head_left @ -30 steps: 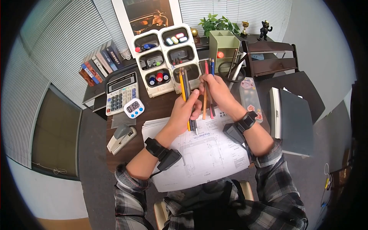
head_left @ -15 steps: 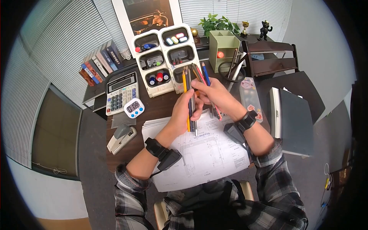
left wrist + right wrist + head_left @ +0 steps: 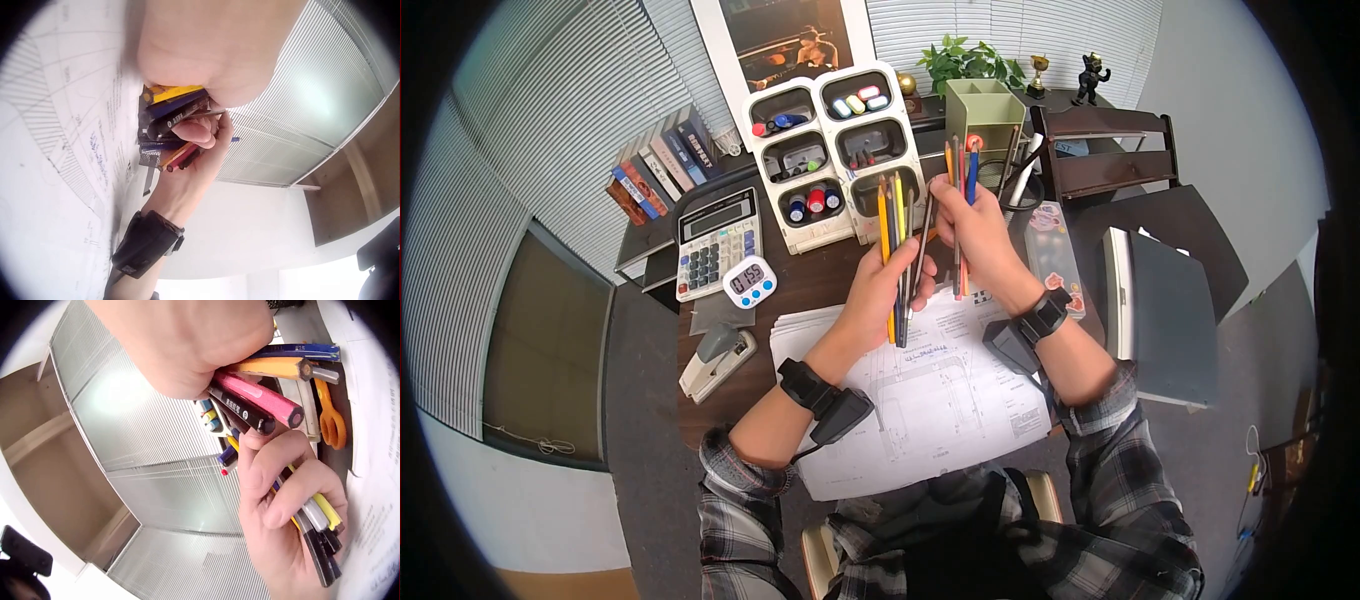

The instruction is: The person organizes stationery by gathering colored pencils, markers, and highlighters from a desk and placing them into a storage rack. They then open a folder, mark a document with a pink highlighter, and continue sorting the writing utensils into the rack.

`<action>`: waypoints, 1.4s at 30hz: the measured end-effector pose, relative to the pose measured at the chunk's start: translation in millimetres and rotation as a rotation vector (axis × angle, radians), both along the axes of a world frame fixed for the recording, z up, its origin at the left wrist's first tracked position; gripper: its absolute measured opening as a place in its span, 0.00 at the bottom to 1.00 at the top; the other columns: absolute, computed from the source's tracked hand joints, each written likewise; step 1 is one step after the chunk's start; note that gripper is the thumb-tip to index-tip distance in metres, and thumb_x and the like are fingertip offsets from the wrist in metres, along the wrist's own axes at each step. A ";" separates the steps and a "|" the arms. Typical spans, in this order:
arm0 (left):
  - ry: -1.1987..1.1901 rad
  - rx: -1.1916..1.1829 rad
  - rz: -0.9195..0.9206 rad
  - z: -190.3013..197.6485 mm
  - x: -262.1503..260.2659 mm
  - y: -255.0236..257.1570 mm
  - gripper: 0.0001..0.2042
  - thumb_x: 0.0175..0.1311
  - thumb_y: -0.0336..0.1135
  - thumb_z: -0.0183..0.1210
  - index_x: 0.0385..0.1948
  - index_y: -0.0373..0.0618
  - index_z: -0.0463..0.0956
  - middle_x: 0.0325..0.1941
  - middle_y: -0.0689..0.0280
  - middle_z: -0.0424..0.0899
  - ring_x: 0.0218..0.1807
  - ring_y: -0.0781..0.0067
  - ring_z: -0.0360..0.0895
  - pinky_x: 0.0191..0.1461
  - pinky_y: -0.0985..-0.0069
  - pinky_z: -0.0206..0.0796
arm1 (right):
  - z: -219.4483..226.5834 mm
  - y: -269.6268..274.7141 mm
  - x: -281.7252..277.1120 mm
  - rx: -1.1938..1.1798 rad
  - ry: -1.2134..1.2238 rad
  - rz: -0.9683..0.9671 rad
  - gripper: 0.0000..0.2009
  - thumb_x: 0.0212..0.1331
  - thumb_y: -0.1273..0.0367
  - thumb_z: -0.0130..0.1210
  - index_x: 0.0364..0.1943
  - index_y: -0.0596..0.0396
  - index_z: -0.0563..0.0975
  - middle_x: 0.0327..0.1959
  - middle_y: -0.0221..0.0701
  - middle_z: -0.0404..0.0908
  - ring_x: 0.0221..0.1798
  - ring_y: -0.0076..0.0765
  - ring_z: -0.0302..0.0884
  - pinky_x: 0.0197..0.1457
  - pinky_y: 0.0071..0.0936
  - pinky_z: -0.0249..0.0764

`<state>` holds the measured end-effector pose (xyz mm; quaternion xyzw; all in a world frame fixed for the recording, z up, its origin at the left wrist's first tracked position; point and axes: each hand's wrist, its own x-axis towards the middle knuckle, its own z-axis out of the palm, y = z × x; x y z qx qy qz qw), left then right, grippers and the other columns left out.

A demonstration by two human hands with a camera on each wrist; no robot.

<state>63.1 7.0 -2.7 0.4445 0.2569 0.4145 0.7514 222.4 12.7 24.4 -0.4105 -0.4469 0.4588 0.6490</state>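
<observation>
In the head view my left hand grips an upright bundle of pencils, with yellow, yellow-green, black and grey barrels. Just to its right, my right hand holds another bunch. The right wrist view shows that bunch's pink pencil, orange pencil, blue pencil and black pencil. A dark pencil slants between the hands, its upper part at my right fingertips and its lower end beside my left fingers.
Behind the hands stands a white organizer with markers and erasers. A mesh pen cup and green holder are at right. Printed drawings lie below. A calculator, timer, stapler and orange-handled scissors lie around.
My right hand moved left against the left bundle, then back up and right, its pencils now more upright. A yellow-green pencil now shows in the left bundle. The left hand has barely moved.
</observation>
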 end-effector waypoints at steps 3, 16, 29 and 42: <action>0.019 0.037 -0.024 -1.4 -2.5 1.6 0.10 0.76 0.40 0.51 0.38 0.43 0.70 0.31 0.64 0.78 0.25 0.78 0.73 0.21 0.81 0.61 | 0.3 0.2 -0.1 -0.040 -0.006 0.047 0.12 0.67 0.61 0.57 0.38 0.57 0.75 0.17 0.21 0.68 0.17 0.16 0.62 0.20 0.19 0.55; -0.065 0.020 -0.002 -0.2 2.6 2.0 0.12 0.76 0.39 0.50 0.47 0.40 0.71 0.41 0.57 0.82 0.38 0.67 0.83 0.41 0.72 0.79 | 2.1 -4.3 -2.6 -0.149 0.005 0.129 0.11 0.68 0.62 0.54 0.33 0.55 0.73 0.17 0.21 0.69 0.19 0.16 0.64 0.22 0.18 0.61; 0.058 0.135 0.056 -6.9 -2.4 6.3 0.14 0.75 0.39 0.51 0.47 0.35 0.72 0.37 0.58 0.82 0.35 0.69 0.83 0.32 0.74 0.75 | 8.6 -11.4 -5.3 -0.155 0.036 0.395 0.11 0.68 0.67 0.56 0.31 0.57 0.70 0.15 0.29 0.69 0.12 0.27 0.66 0.15 0.30 0.68; 0.000 0.045 -0.012 -2.3 -0.9 4.5 0.14 0.76 0.42 0.50 0.50 0.40 0.72 0.40 0.60 0.81 0.37 0.70 0.81 0.40 0.72 0.78 | 5.8 -7.5 -3.1 -0.139 0.008 0.199 0.10 0.69 0.63 0.52 0.37 0.56 0.71 0.22 0.26 0.73 0.20 0.19 0.69 0.22 0.21 0.67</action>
